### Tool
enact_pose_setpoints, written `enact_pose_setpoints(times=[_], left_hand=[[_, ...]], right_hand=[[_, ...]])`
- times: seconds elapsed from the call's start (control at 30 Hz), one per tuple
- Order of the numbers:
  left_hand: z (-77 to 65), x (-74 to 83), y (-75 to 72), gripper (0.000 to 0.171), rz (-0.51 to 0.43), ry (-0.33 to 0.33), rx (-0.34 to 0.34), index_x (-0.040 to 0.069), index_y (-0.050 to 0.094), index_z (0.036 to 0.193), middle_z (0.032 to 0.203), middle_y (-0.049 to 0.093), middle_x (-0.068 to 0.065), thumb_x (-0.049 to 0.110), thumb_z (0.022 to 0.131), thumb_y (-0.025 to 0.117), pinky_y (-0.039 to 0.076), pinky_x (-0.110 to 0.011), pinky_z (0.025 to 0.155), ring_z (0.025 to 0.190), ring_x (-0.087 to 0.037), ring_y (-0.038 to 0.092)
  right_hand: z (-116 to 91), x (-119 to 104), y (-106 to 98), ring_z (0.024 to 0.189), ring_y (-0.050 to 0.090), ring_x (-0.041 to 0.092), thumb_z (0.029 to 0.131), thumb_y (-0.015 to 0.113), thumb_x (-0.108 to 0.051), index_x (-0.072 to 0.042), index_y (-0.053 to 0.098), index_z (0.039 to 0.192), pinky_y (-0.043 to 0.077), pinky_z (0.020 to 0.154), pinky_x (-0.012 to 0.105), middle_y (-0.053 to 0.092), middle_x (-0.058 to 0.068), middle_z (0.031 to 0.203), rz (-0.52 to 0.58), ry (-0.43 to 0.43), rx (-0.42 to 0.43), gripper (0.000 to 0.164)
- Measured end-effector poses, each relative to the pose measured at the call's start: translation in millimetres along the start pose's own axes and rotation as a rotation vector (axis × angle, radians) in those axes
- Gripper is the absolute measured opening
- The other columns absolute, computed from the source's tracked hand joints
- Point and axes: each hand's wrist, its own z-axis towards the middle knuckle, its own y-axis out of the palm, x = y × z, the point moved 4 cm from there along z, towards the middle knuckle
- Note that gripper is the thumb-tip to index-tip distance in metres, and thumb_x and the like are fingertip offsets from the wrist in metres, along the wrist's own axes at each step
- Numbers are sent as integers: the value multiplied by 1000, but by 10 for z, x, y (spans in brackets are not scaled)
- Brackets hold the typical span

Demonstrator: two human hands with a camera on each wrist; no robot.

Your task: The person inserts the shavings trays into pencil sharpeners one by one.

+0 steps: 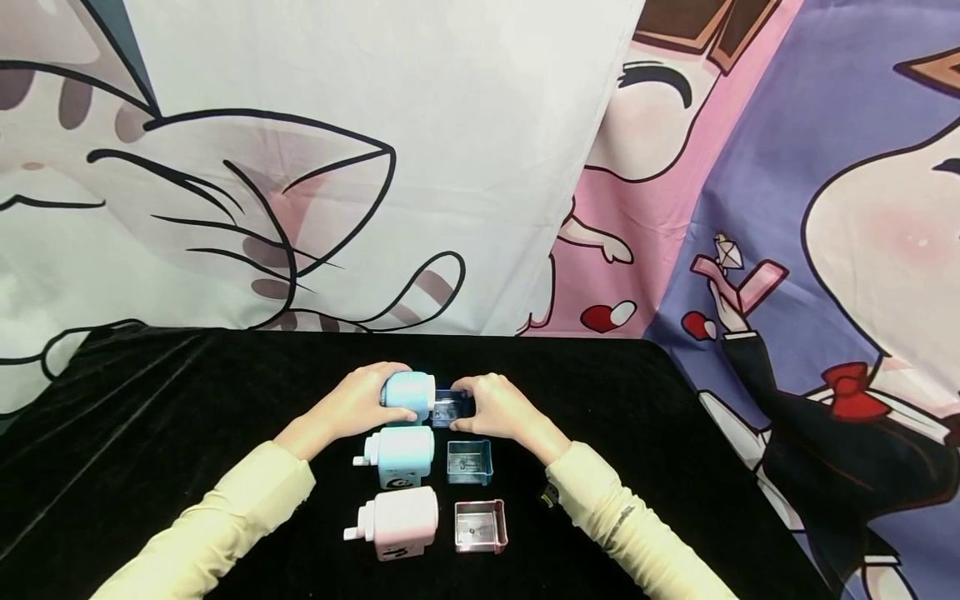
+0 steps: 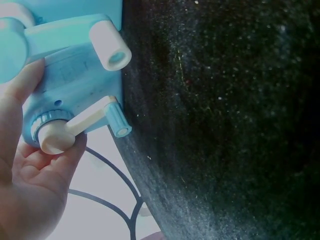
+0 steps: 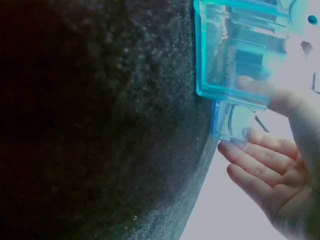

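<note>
a teal drawer (image 1: 469, 467) lies between the right hand (image 1: 501, 408) and pink drawer (image 1: 481, 532).

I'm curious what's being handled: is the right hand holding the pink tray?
No, the right hand holds a dark blue tray, while the pink tray lies apart on the black cloth.

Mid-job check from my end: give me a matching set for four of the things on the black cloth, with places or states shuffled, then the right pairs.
Things
1. Dark blue tray
2. Teal tray
3. Pink sharpener
4. Farthest blue sharpener

Places or states
A. Beside the pink tray
B. Held by the left hand
C. Middle of the three trays
D. Held by the right hand

Pairs: 1-D, 2-C, 3-A, 4-B
</note>
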Motion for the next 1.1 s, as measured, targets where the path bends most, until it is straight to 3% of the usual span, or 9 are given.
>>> enact_pose_setpoints(times=[1.1], left_hand=[[1,3,-7,63,-11,6,-7,5,52,118,108,60,-10,39,71,75,48,-40,77,87,-19,55]], right_hand=[[112,-67,62,71,58,6,67,78,-39,-9,63,105,48,63,18,68,2,90,1,-41,-51,51]])
